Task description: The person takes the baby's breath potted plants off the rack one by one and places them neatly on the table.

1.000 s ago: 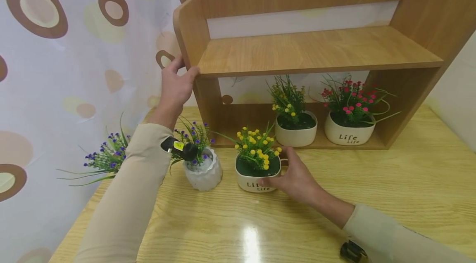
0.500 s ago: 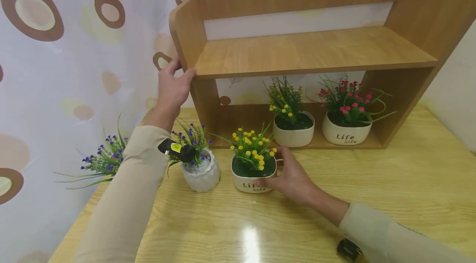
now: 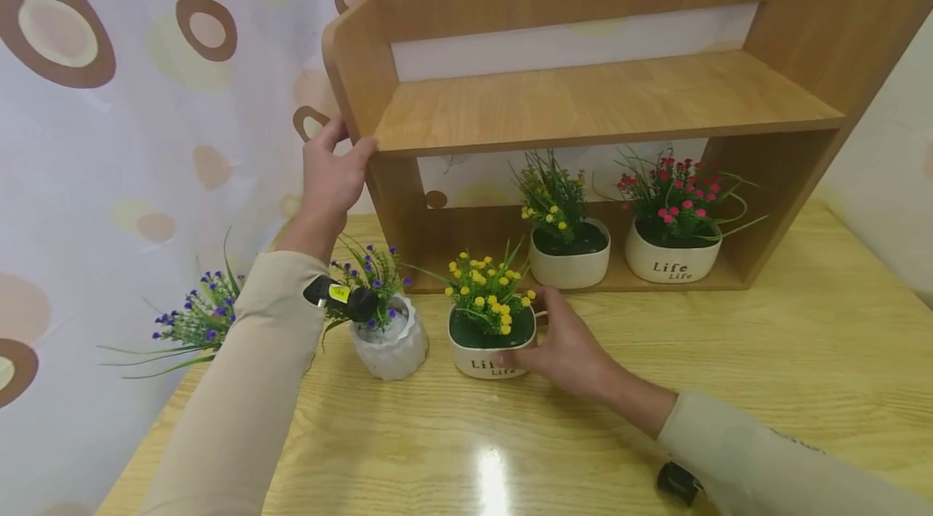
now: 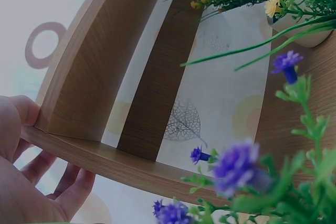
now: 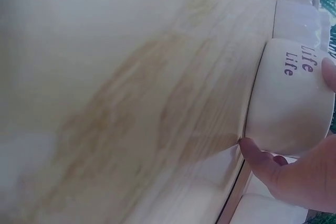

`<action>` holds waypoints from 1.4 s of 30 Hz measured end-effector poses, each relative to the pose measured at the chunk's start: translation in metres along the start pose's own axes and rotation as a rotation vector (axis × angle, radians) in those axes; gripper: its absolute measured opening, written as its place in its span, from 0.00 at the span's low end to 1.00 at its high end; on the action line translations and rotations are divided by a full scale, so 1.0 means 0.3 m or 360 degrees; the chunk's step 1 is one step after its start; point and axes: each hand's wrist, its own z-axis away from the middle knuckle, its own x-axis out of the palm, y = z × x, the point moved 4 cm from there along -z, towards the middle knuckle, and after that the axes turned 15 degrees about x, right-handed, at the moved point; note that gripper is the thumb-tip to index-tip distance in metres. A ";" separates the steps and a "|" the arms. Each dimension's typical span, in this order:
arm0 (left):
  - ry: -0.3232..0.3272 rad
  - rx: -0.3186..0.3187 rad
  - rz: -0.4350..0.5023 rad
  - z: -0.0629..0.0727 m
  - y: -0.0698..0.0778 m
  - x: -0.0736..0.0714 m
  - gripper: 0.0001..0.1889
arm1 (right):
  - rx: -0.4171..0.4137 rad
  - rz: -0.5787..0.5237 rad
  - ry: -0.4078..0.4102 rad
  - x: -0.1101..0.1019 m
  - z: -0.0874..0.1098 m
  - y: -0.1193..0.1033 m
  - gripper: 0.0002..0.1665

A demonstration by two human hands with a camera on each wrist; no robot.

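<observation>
My right hand [image 3: 572, 350] grips the right side of a white flowerpot [image 3: 464, 358] marked "Life", which holds artificial yellow flowers [image 3: 484, 285]. The thumb lies across its front wall, and other fingers are partly hidden behind it. From the right wrist view, a fingertip [image 5: 249, 148] sits low by the pot's base, right at the tabletop. Further back, my left hand [image 3: 331, 184] holds the left side panel of a two-level wooden shelf [image 3: 598, 104], thumb at the front edge and fingers round the outside.
Left of the held pot stands a pale fluted pot [image 3: 394, 350] with purple flowers. Another purple plant [image 3: 200, 309] is partly hidden by my left sleeve. On the lower shelf level are a yellow-flowered pot [image 3: 572, 266] and a red-flowered pot [image 3: 670, 257]. A patterned curtain [image 3: 131, 176] hangs behind.
The whole scene slides slightly left in the head view. Both hands keep their holds on the flowerpot and the shelf.
</observation>
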 end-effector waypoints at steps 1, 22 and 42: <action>-0.0001 -0.0002 0.0006 0.000 -0.001 0.001 0.25 | 0.0000 -0.0002 -0.0002 0.000 0.000 0.000 0.57; 0.0024 0.0012 0.0037 0.002 -0.004 0.002 0.23 | -0.0040 -0.0146 -0.0035 -0.131 0.029 0.039 0.41; 0.0006 -0.0007 0.0046 0.003 -0.004 0.001 0.24 | -0.0188 -0.0273 0.0366 -0.363 -0.039 0.109 0.37</action>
